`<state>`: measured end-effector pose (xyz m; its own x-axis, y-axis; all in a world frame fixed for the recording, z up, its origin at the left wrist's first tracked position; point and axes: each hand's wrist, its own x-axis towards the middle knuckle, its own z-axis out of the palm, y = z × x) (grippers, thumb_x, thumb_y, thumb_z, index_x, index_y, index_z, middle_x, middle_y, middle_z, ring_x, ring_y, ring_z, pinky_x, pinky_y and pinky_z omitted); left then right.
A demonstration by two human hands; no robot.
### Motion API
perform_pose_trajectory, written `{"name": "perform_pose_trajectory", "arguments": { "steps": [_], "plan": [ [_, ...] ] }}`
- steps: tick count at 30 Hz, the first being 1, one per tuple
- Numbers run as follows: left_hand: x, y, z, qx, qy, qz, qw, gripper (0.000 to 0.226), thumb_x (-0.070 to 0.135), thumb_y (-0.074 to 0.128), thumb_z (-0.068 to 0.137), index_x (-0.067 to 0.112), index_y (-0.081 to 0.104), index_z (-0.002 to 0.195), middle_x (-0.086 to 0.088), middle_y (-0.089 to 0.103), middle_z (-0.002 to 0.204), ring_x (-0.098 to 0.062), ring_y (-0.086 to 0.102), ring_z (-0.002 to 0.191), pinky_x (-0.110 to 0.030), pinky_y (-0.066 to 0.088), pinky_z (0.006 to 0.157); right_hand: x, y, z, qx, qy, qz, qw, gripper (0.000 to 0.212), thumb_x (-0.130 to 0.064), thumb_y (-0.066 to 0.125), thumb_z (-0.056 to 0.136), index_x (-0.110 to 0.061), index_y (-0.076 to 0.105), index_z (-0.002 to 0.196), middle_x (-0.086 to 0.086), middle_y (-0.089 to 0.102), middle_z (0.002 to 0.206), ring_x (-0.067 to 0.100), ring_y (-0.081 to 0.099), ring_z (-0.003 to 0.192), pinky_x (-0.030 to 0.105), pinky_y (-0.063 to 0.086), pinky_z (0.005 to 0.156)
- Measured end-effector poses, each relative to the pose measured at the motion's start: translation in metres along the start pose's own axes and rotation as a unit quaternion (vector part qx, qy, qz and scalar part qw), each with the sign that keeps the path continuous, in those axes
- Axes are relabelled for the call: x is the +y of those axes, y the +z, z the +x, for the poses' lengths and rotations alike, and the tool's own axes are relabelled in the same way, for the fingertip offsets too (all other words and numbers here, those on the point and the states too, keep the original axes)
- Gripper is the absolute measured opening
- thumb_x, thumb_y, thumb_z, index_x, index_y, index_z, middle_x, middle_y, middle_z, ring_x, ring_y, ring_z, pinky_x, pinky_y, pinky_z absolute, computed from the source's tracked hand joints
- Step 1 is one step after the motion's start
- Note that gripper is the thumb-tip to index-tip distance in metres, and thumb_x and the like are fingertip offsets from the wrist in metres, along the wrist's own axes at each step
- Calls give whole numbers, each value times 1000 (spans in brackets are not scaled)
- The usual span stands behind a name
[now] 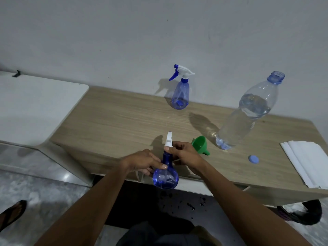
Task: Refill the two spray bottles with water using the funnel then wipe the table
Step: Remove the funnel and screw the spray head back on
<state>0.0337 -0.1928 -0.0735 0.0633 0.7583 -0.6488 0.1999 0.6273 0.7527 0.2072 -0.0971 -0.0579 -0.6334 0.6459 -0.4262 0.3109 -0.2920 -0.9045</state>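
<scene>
Nearest the person, the round blue spray bottle [166, 178] is held at the near edge of the tabletop [124, 121]. Its long axis is roughly upright, with the neck pointing away toward the wall, and I cannot tell whether its base rests on the wood. The left hand [142, 162] wraps the bulb just below the neck, thumb laid across the blue plastic. The right hand [184, 153] curls its fingers around the white spray head [168, 139] on top, a grip that suits twisting the head. The green funnel [200, 144] lies on its side just to the right of that hand, so the right hand is the nearer one to take it. Further right are a loose blue cap [253, 159] and folded white paper towels [308, 162]. Behind the funnel, the uncapped water bottle [248, 112] stands partly full. The second spray bottle [180, 96], its trigger head on, stands far back beside the grey wall [124, 32]. The wood-grain surface shows faint wet marks, and dark drops spot the floor [193, 206] below.
</scene>
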Motion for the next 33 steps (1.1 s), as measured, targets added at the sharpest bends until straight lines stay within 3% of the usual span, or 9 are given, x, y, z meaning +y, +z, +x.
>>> {"name": "perform_pose_trajectory", "arguments": {
  "steps": [4, 19, 26, 33],
  "plan": [
    [1, -1, -2, 1, 3, 7, 1000, 30, 34, 80, 79, 16, 77, 103, -4, 78, 97, -23, 72, 100, -39, 55, 96, 2, 1, 1, 0, 15, 26, 1000, 33, -23, 78, 88, -9, 70, 117, 3, 73, 84, 10, 62, 60, 22, 50, 56],
    [10, -4, 0, 0, -4, 14, 1000, 36, 36, 81, 78, 15, 77, 106, -7, 77, 103, -26, 70, 106, -46, 50, 103, -1, -5, 4, -2, 15, 41, 999, 36, -26, 79, 87, -9, 68, 118, 7, 73, 92, 12, 61, 65, 23, 51, 60],
    [14, -3, 2, 0, -10, 5, 1000, 35, 31, 81, 78, 12, 76, 107, -10, 76, 103, -27, 70, 105, -45, 51, 102, 0, -9, 5, 7, -1, 31, 999, 34, -24, 79, 87, -6, 69, 114, 9, 70, 85, 10, 60, 59, 21, 51, 56],
    [16, -4, 2, 5, -7, 10, 1000, 30, 36, 80, 79, 18, 77, 103, -2, 78, 94, -23, 70, 102, -38, 53, 98, 0, -10, 7, 1, 2, 44, 999, 35, -28, 80, 86, -10, 71, 113, 8, 73, 89, 13, 63, 66, 23, 52, 59]
  ]
}}
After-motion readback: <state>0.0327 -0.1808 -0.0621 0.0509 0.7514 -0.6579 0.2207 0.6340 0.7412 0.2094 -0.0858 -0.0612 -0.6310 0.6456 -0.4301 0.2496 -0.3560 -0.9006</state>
